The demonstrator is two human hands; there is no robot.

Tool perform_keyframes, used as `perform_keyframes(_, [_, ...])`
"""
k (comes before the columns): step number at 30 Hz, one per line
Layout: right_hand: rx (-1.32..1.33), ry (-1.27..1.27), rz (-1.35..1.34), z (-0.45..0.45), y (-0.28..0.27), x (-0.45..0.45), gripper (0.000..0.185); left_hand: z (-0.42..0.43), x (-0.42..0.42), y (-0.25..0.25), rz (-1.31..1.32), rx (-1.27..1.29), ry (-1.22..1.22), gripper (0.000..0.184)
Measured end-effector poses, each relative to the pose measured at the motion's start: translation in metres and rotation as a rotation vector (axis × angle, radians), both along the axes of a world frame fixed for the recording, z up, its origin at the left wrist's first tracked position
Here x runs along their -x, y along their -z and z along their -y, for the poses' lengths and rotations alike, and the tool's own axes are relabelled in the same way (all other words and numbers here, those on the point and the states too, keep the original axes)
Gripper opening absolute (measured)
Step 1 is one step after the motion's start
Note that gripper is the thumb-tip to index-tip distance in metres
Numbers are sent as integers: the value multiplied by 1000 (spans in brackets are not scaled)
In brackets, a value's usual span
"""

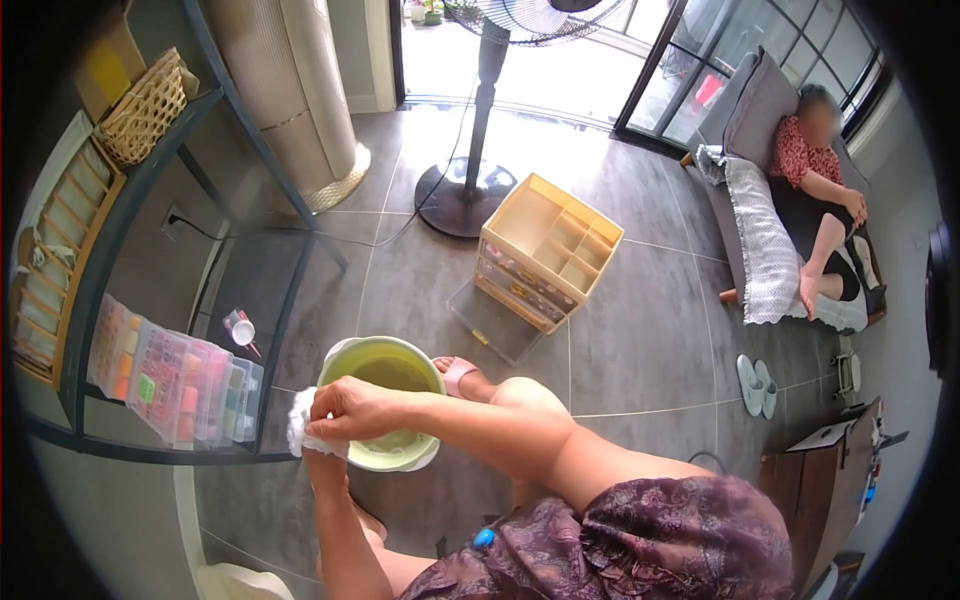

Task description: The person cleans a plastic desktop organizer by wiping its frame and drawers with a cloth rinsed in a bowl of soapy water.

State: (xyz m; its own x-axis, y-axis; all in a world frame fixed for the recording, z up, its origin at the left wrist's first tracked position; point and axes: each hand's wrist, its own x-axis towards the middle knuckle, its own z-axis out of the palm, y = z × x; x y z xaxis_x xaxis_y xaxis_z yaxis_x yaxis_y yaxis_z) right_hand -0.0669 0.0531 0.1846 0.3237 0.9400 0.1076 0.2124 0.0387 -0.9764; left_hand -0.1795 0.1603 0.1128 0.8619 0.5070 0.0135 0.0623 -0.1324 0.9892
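A bunched white cloth (298, 424) is squeezed between my hands at the left rim of a pale green basin (432, 452). My right hand (352, 405) is closed over the cloth from above. Below it, my left hand (325, 455) meets the same cloth, its fingers mostly hidden by the cloth and my right hand. The basin stands on the floor in front of me, with some water in it.
A cream drawer organizer (548, 250) has a clear drawer (490, 335) at its front. Behind stands a fan (480, 120). A shelf (290, 320) holds plastic boxes (165, 380) at left. Someone (815, 170) sits on a sofa (735, 110); slippers (757, 385) lie nearby.
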Motion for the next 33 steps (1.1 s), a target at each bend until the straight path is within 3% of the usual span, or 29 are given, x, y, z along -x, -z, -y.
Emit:
perform_keyframes(1, [35,0,-99,3,-6,-1,19,-3,2,4,-32,-6,52,39])
perform_keyframes(2, [68,24,-29,5,-11,0,20,1,-1,3,2,256,10,38])
perform_keyframes(5, [140,70,266,8,-17,2,26,-4,6,18,-74,134,55,35])
perform_keyframes(7, [144,64,568,5,-9,8,33,0,7,26,31,86,37,24])
perform_keyframes(10, [-10,192,752,7,-6,10,34,0,7,25,-38,-5,75,21])
perform_keyframes(11, [-70,232,803,7,-5,10,34,0,7,23,-67,-66,94,20])
perform_keyframes(14, [-51,55,502,-1,21,13,27,0,9,11,-202,-492,199,17])
perform_keyframes(16, [46,-12,569,-6,30,8,24,2,10,-2,-275,-785,282,15])
perform_keyframes(17, [94,-46,602,-7,30,6,23,4,10,-8,-297,-726,295,15])
perform_keyframes(18, [121,89,409,-7,27,3,23,8,8,-15,-315,-626,305,14])
perform_keyframes(20, [176,324,10,-1,6,-4,26,17,1,-31,-306,-81,217,12])
perform_keyframes(21, [71,464,-101,-5,16,-8,29,20,-3,-42,-297,191,170,13])
perform_keyframes(23, [-1,558,-385,-12,22,-17,30,15,-2,-53,-222,471,103,28])
perform_keyframes(26, [53,307,-743,-15,27,-1,36,8,-3,-60,33,1081,-9,45])
perform_keyframes(27, [125,104,-934,-17,14,14,36,6,-5,-49,137,1229,95,44])
perform_keyframes(29, [97,212,-857,-12,6,36,35,2,-6,-19,351,1515,307,42])
perform_keyframes(30, [93,267,-823,-11,7,43,35,33,-17,-69,-56,1266,-456,49])
perform_keyframes(33, [92,415,-751,-16,21,47,35,0,-2,22,258,1221,-27,40])
